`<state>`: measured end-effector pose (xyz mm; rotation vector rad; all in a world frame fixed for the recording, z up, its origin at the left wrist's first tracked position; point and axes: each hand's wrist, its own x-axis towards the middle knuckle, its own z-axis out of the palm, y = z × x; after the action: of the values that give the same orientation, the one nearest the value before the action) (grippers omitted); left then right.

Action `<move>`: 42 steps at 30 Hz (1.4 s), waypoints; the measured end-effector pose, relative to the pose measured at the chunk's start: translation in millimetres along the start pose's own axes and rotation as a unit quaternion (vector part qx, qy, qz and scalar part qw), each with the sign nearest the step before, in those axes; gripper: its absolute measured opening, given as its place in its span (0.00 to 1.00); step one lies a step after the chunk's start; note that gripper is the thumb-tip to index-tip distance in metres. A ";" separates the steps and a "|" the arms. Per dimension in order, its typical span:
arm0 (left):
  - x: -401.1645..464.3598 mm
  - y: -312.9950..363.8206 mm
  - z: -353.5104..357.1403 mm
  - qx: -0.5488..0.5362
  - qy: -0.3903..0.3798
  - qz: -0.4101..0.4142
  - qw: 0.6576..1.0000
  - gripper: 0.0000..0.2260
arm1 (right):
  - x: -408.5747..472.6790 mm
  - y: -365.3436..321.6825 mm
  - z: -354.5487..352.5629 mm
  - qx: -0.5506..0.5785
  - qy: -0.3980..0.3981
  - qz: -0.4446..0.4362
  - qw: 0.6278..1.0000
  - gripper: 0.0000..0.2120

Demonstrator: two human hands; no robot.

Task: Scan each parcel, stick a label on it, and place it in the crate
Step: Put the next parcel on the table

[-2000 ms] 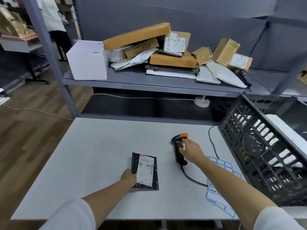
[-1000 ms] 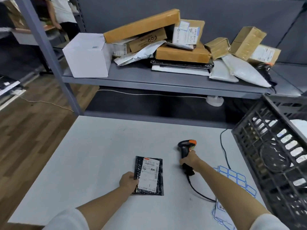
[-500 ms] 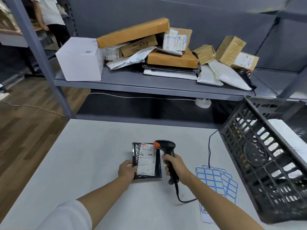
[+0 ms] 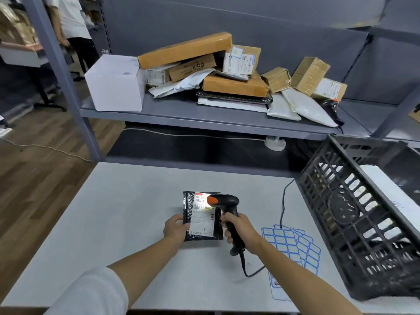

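Two forearms reach forward from the bottom edge over a pale grey table (image 4: 118, 201), each emerging from a white sleeve (image 4: 91, 292). The left hand (image 4: 176, 228) lies low on the tabletop with its fingers curled onto the left edge of a small black parcel (image 4: 201, 236), pinching that edge; the parcel lies flat on the table, near its middle, and carries a white shipping label (image 4: 203, 220) on its upper face. The right hand (image 4: 238, 230) is wrapped in a fist round the handle of a black barcode scanner (image 4: 227, 201), wrist slightly raised, so that the handle stands tilted just right of the parcel and the orange-tipped head sits over the label's top, where a bright patch of light falls. The scanner's cable (image 4: 282, 201) runs from the handle's base across the table toward the far edge. Sheets of blue-bordered blank labels (image 4: 293, 244) lie fanned on the table just right of the right forearm. Further right, a black slatted crate (image 4: 354, 214) stands tilted, a white item showing inside it. Beyond the table, a grey shelf (image 4: 181, 114) holds a white box (image 4: 116, 84), brown cartons (image 4: 234, 85) and grey mailer bags (image 4: 306, 108) heaped together. At far left a person (image 4: 75, 26) stands on the wooden floor.
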<state>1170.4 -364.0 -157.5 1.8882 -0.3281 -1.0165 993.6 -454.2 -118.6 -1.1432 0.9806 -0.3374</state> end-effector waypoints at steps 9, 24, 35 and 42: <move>1.2 -4.2 0.1 0.021 -0.002 0.006 1.000 0.09 | -0.8 0.1 -6.4 -0.001 0.009 -0.001 1.000 0.08; 11.4 -36.8 -14.9 0.161 -0.003 -0.044 0.986 0.11 | 58.3 11.1 -33.9 -0.130 0.124 0.035 0.983 0.23; 22.9 -40.0 -18.6 0.325 -0.016 0.006 0.946 0.09 | 95.6 41.4 -25.7 -0.287 0.173 0.018 0.942 0.33; 25.7 -35.5 -17.1 0.382 -0.011 0.026 0.924 0.13 | 103.8 45.4 -26.2 -0.438 0.202 0.039 0.875 0.34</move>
<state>1193.0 -350.1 -196.3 2.5365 -0.8849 -0.9430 1020.2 -521.2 -209.9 -1.8896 1.6302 -0.0431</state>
